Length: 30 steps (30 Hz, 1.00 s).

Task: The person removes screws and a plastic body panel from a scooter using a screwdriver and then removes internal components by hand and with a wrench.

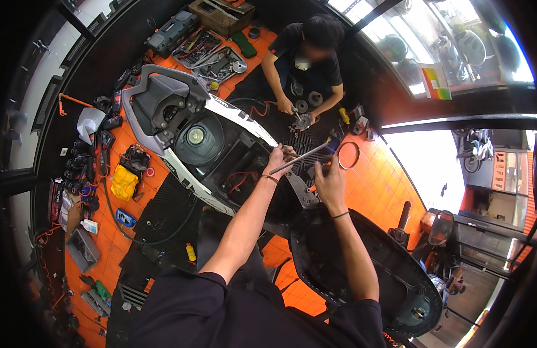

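My left hand (pixel 279 159) is closed around a thin grey rod (pixel 303 156) that slants up to the right, its dark tip above the black mat. Close by on the right, my right hand (pixel 331 180) is raised with thumb and fingers apart. Beside its fingertips is a thin dark ring (pixel 348 155); I cannot tell whether they touch. Both hands are over the front of a white and grey scooter body (pixel 245 124) with its storage well (pixel 239 165) exposed. Below my right hand, a metal bracket (pixel 303 188) shows next to the tilted black seat (pixel 367 261).
Across from me, a crouching co-worker (pixel 306 64) holds a round metal part (pixel 302 120). Tool trays (pixel 219 66) and a grey toolbox (pixel 174 33) lie at the far left. A yellow bag (pixel 124 182), a hose (pixel 120 223) and bottles are on the orange floor.
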### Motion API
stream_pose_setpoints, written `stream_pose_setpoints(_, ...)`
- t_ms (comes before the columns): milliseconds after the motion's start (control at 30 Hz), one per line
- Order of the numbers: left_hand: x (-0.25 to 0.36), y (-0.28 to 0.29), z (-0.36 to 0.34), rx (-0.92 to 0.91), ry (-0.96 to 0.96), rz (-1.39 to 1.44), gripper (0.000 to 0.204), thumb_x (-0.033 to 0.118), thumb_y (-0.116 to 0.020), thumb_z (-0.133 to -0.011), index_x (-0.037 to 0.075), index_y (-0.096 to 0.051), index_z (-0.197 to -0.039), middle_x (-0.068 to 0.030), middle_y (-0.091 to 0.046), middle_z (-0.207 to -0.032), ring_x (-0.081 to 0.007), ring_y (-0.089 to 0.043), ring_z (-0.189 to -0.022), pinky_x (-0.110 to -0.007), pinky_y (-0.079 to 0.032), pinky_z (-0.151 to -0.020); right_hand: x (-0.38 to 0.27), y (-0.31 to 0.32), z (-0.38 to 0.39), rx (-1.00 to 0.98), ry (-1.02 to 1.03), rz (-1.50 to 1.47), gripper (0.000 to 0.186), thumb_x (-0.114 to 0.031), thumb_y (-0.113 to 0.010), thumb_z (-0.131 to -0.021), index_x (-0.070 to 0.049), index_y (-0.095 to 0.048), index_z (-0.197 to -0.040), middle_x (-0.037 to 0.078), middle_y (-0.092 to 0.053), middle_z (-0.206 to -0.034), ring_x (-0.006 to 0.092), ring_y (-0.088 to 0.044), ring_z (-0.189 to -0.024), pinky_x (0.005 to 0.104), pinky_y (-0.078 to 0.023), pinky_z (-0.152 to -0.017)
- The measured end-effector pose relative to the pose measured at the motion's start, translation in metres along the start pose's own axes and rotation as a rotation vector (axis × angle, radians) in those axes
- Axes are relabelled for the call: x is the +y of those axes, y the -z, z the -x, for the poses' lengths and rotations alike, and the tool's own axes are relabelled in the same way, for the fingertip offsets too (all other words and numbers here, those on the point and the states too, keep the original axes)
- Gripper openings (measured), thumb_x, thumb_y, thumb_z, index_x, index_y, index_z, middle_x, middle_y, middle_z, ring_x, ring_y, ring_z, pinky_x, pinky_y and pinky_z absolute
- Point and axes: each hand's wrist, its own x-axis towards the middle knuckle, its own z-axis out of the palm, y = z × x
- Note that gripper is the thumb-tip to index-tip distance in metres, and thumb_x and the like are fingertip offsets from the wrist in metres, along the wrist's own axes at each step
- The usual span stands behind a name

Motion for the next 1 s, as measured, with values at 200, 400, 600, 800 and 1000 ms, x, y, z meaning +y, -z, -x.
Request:
stream_pose_setpoints(200, -0.005, -0.004, 0.002, 0.083, -0.069, -0.138, 0.054, 0.034, -0.028, -0.106, 0.007, -0.048, -0.064, -0.0009, -0.038, -0.057, -0.013, -0.031, -0.048, -0.028, -0.027, -0.047, 0.01, -0.03, -0.02, -0.179, -0.257, -0.658, 0.042, -0.031, -0.066, -0.094, 0.005, -0.057, -0.112, 0.012, -0.065, -0.067, 0.0183, -0.062, -0.046, 0.0274, -0.046, -0.041)
stream_pose_setpoints(400, -0.02, -0.011, 0.026, -0.004, 0.11, -0.209, 0.041, 0.034, -0.03, -0.107, 0.01, -0.049, -0.08, -0.0025, -0.052, -0.071, -0.0156, -0.036, -0.049, -0.031, -0.037, -0.048, 0.011, -0.022, -0.034, -0.179, 0.427, 0.113, 0.03, -0.002, -0.065, -0.078, 0.001, -0.066, -0.108, 0.014, -0.07, -0.106, 0.0303, -0.071, -0.077, 0.0402, -0.058, -0.068)
stream_pose_setpoints(600, -0.015, 0.0, 0.011, -0.238, 0.179, -0.065, 0.041, 0.031, -0.025, -0.108, 0.011, -0.041, -0.077, -0.0009, -0.045, -0.069, -0.0134, -0.031, -0.049, -0.03, -0.037, -0.053, 0.024, -0.023, -0.01, -0.003, 0.696, 0.302, 0.038, 0.004, -0.06, -0.076, -0.005, -0.066, -0.112, 0.012, -0.069, -0.105, 0.0299, -0.06, -0.065, 0.0409, -0.056, -0.071)
stream_pose_setpoints(800, -0.018, 0.0, 0.011, -0.201, 0.103, -0.152, 0.043, 0.032, -0.023, -0.108, 0.01, -0.042, -0.077, -0.0014, -0.043, -0.067, -0.0135, -0.027, -0.049, -0.031, -0.035, -0.052, 0.004, -0.013, -0.008, -0.118, -0.228, -0.603, 0.054, -0.01, -0.059, -0.093, 0.003, -0.038, -0.141, 0.019, -0.069, -0.082, 0.0164, -0.066, -0.065, 0.0299, -0.057, -0.063)
stream_pose_setpoints(1000, -0.022, 0.01, 0.003, -0.142, 0.1, -0.157, 0.042, 0.034, -0.024, -0.108, 0.01, -0.042, -0.078, -0.0012, -0.043, -0.064, -0.0156, -0.034, -0.05, -0.033, -0.035, -0.051, 0.018, -0.013, -0.012, 0.037, 0.497, 0.201, 0.022, -0.018, -0.063, -0.089, 0.0, -0.07, -0.101, 0.018, -0.065, -0.118, 0.0369, -0.062, -0.107, 0.0455, -0.041, -0.104)
